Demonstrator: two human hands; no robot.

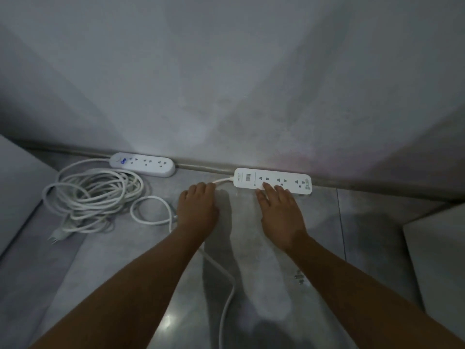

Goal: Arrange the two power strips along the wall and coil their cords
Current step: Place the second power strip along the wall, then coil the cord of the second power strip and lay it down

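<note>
Two white power strips lie against the foot of the wall. The left power strip [143,164] has rounded ends, and its cord [93,197] lies in a loose coil on the floor, plug at the front left. The right power strip [281,179] is rectangular. My right hand [279,212] rests flat with straight fingers touching its near edge. My left hand [197,210] holds the right strip's cord [222,181] close to where it leaves the strip. That cord runs under my left arm and trails back along the floor [226,293].
A grey wall [226,84] rises behind the strips, with a skirting strip [206,168] at its foot. A pale cushion-like edge [17,187] stands at the left and a pale box-like block [437,260] at the right. The floor is glossy grey tile.
</note>
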